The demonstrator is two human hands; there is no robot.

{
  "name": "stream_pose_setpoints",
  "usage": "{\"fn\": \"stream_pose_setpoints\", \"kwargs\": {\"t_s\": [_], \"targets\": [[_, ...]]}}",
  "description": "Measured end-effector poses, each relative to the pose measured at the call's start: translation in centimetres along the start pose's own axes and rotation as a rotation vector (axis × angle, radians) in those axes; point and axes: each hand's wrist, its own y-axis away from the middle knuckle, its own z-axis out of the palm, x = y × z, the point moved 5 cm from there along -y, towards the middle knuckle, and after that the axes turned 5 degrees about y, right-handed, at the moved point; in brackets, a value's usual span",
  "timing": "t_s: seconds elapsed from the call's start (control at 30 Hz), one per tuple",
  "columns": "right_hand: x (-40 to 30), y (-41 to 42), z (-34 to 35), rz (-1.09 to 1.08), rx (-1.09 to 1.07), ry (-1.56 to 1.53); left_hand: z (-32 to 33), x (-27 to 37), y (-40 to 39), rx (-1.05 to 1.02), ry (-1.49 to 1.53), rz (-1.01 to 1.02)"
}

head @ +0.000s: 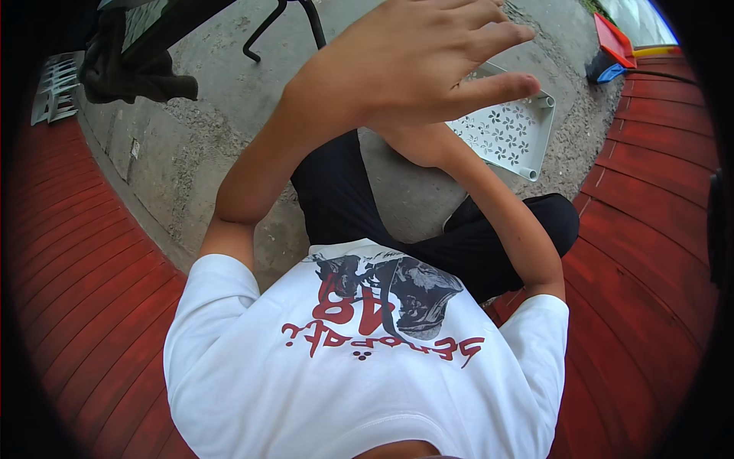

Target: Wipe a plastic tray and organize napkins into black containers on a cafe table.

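My left hand (424, 69) reaches up across the view with its back towards me, fingers spread and thumb pointing right. Nothing shows in its grasp, though its palm side is hidden. Beneath it crosses my right hand (414, 142); only the part near the wrist shows, and its fingers are covered by the left. Whether the two hands touch is unclear. Behind and below both hands, a white plastic shelf panel (499, 135) with flower-shaped cutouts and round corner sockets lies on the concrete floor (223, 149). Part of this panel is hidden by the left hand.
Red-painted surfaces with grooves (97, 275) curve along both sides. A dark cloth (137, 80) hangs at upper left, near a white slatted plastic piece (57, 89). Bent black metal legs (264, 37) stand at the top. A red dustpan (613, 40) lies upper right, beside a blue-ended tool (611, 73).
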Motion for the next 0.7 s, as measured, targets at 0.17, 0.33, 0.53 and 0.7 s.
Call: {"fn": "stream_pose_setpoints", "kwargs": {"t_s": [0.17, 0.33, 0.53, 0.7], "targets": [[1.8, 0.2, -0.3, 0.000, -0.075, 0.219, 2.7, -1.8, -0.5, 0.007, 0.155, -0.210], [2.3, -0.2, -1.6, -0.041, -0.007, 0.245, 0.8, -0.9, -0.2, 0.036, 0.171, -0.279], [2.0, -1.7, -2.8, -0.023, -0.059, 0.342, 2.2, -4.6, -0.1, -0.038, 0.161, -0.378], [3.5, 1.0, -8.6, 0.282, -0.076, 1.114, 1.3, -8.2, -2.3, -0.088, 0.255, -0.401]]}}
